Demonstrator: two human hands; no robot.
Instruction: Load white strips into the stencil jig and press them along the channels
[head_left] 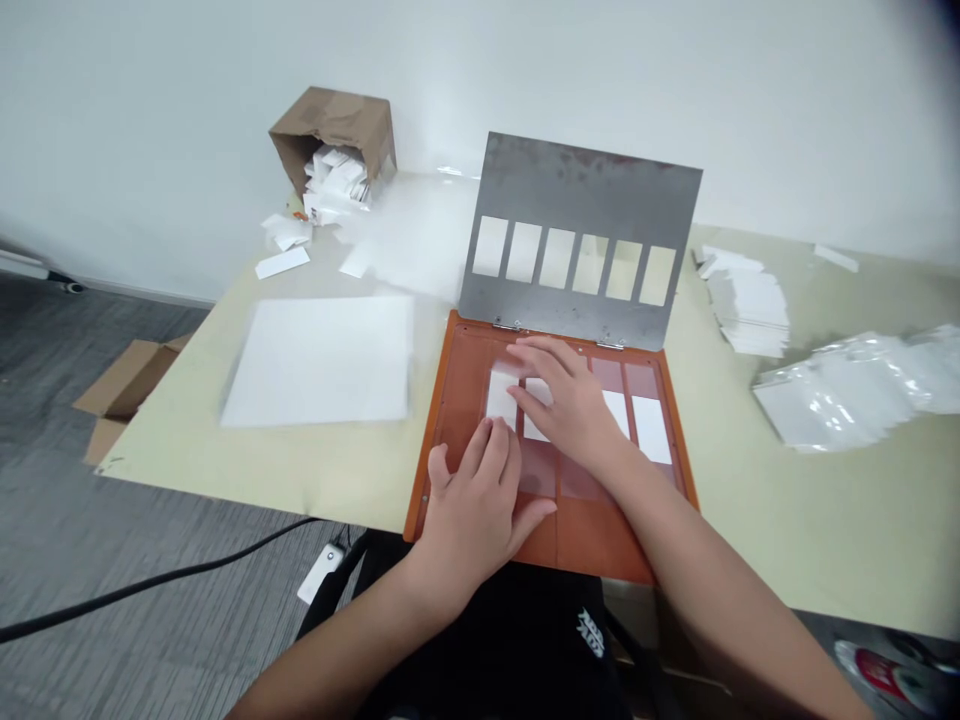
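An orange-brown jig tray point(450, 400) lies at the table's near edge, its grey metal lid point(585, 190) with several rectangular windows standing open behind it. White cards sit in the tray's slots, two of them uncovered at the right point(651, 428). My left hand point(472, 500) lies flat on the tray's near-left part, fingers stretched toward a white card point(500, 398). My right hand point(562, 395) rests flat over the middle cards, fingers spread and pointing left.
A sheet stack of white paper point(322, 358) lies left of the tray. A tipped brown box point(337, 135) spills white cards at the back left. A white card pile point(750, 300) and clear plastic bags point(855, 385) are on the right. A black cable point(150, 580) crosses the floor.
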